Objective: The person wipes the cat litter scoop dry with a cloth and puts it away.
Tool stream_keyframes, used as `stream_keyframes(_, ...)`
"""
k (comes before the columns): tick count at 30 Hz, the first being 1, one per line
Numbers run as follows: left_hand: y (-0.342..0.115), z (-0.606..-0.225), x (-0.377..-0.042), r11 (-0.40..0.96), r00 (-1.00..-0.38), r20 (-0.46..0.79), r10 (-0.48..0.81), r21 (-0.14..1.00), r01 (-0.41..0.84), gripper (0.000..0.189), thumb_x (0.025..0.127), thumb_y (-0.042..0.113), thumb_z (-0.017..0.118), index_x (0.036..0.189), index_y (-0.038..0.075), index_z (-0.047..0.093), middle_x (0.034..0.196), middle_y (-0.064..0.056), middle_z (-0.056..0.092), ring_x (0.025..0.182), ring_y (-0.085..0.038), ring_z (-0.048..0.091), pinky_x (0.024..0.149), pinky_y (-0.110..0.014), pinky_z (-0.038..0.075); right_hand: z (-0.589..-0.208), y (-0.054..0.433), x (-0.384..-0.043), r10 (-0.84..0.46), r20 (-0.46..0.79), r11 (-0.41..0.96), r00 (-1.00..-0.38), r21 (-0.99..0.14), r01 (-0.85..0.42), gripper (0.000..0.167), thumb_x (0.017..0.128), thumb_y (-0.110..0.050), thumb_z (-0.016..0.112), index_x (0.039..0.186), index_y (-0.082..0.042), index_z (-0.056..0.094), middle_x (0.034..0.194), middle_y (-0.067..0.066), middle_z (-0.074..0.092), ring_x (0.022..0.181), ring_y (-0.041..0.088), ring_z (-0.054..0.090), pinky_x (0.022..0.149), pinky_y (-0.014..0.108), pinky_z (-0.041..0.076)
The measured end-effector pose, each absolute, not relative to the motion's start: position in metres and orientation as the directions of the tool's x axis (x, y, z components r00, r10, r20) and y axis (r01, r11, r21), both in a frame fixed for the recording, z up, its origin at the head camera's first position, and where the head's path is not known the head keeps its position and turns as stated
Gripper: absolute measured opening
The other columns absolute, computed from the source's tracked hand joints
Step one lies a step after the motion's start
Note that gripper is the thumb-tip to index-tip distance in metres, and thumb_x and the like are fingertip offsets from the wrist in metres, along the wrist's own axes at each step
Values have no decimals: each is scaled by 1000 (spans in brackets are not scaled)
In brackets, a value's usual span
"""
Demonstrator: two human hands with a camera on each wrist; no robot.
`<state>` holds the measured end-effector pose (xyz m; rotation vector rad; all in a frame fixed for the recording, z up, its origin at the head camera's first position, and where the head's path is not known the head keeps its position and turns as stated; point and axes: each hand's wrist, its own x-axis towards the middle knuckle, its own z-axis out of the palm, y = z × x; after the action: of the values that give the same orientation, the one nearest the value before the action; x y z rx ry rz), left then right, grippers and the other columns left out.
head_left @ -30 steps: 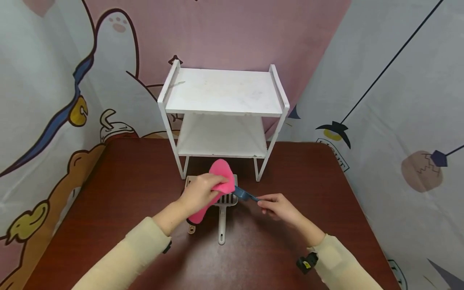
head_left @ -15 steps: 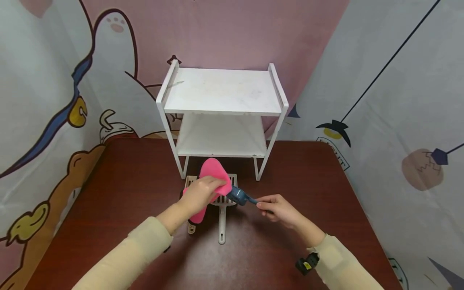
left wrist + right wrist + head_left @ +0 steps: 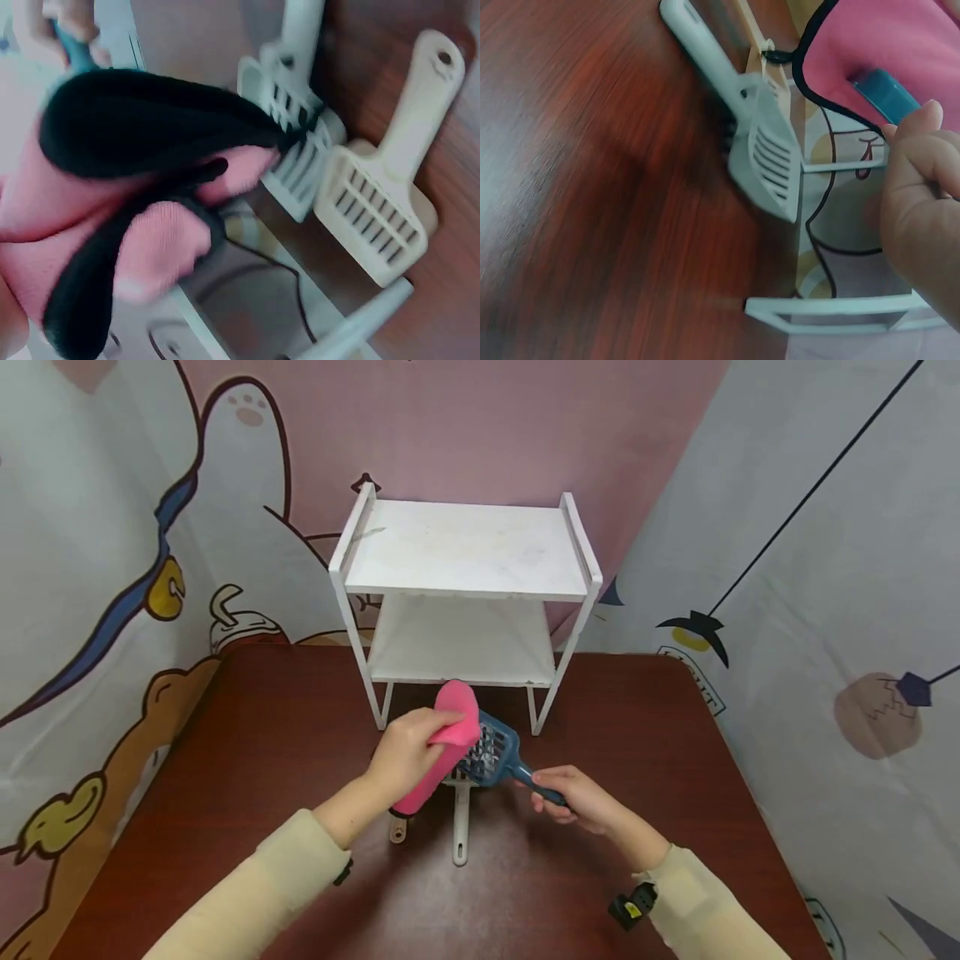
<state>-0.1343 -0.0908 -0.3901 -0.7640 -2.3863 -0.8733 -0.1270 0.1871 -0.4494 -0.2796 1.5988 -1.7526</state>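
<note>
My left hand (image 3: 411,747) grips a pink cloth (image 3: 457,710) with black edging, bunched and hanging in folds. The cloth lies against the slotted head of a blue litter scoop (image 3: 507,752), covering its left side. My right hand (image 3: 573,797) holds the scoop's handle, its slotted face turned up toward the head camera. Beneath them on the table lie a grey litter scoop (image 3: 461,831) and a beige litter scoop (image 3: 375,214). In the head view the cloth hides most of the beige scoop. In the right wrist view the blue handle (image 3: 886,96) shows in front of the cloth.
Behind the scoops a white two-tier shelf (image 3: 465,547) stands on the dark reddish-brown table (image 3: 637,727). Its front legs come down close to the scoops. Printed fabric walls (image 3: 480,435) surround the table at the back and sides.
My right hand has turned the blue scoop, so its slotted face now shows. The cloth shifted left, then back right, and now sits along the scoop head's left side.
</note>
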Motion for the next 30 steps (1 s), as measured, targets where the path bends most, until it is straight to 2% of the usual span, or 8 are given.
stream_keyframes(2, -80, -390, -129, 595, -653, 629, 422, 351, 723, 29, 73, 3, 76, 102, 6, 70, 93, -8, 72, 87, -20, 67, 77, -31, 54, -448, 182, -126, -650, -304, 52, -697, -932, 358, 27, 100, -21, 41, 107, -2, 59, 66, -7, 56, 42, 1, 31, 41, 15, 27)
stream_keyframes(4, -71, -392, -125, 572, -603, 618, 503, 284, 769, 30, 73, 6, 77, 102, 8, 69, 94, -5, 71, 88, -18, 67, 78, -27, 54, -447, 177, -126, -670, -293, 55, -682, -936, 348, 27, 100, -22, 40, 98, -3, 59, 65, -7, 53, 42, 1, 30, 41, 15, 26)
stream_keyframes(7, -64, -399, -123, 576, -600, 567, 565, 250, 778, 28, 75, 7, 76, 102, 9, 69, 95, -3, 71, 89, -15, 66, 80, -25, 53, -447, 172, -124, -694, -288, 51, -659, -934, 354, 26, 100, -22, 40, 93, -6, 59, 64, -7, 51, 41, 1, 29, 40, 14, 25)
stream_keyframes(10, -63, -405, -125, 579, -630, 526, 572, 285, 764, 27, 77, 6, 74, 103, 9, 70, 97, -3, 71, 91, -15, 67, 82, -25, 52, -449, 171, -123, -707, -286, 35, -646, -928, 372, 26, 101, -20, 38, 97, -8, 60, 64, -8, 50, 41, -1, 30, 39, 14, 25)
stream_keyframes(16, -67, -409, -131, 575, -704, 497, 506, 413, 706, 28, 78, 5, 73, 105, 9, 70, 100, -5, 72, 95, -19, 67, 84, -31, 52, -448, 173, -122, -714, -274, 11, -644, -924, 382, 25, 101, -21, 39, 105, -9, 61, 65, -8, 50, 41, -1, 30, 40, 13, 24)
stream_keyframes(23, -87, -411, -144, 641, -827, 469, 310, 539, 547, 27, 78, 0, 70, 104, 7, 71, 100, -10, 72, 92, -24, 68, 79, -36, 54, -445, 180, -122, -747, -197, -53, -635, -934, 353, 28, 101, -14, 35, 106, -10, 63, 67, -8, 50, 42, 1, 27, 40, 15, 21)
stream_keyframes(27, -107, -411, -154, 652, -882, 438, 171, 621, 435, 22, 80, 0, 69, 101, 5, 71, 97, -12, 72, 80, -21, 67, 69, -33, 54, -440, 188, -124, -776, -155, -100, -611, -927, 362, 31, 102, -13, 33, 109, -11, 64, 70, -9, 52, 43, 5, 24, 40, 17, 19)
stream_keyframes(30, -118, -408, -158, 644, -905, 415, 100, 666, 376, 19, 81, 2, 69, 100, 5, 72, 92, -12, 73, 67, -16, 61, 60, -27, 47, -437, 195, -125, -779, -153, -107, -608, -923, 369, 31, 102, -15, 34, 112, -12, 63, 70, -9, 53, 43, 6, 23, 41, 19, 18)
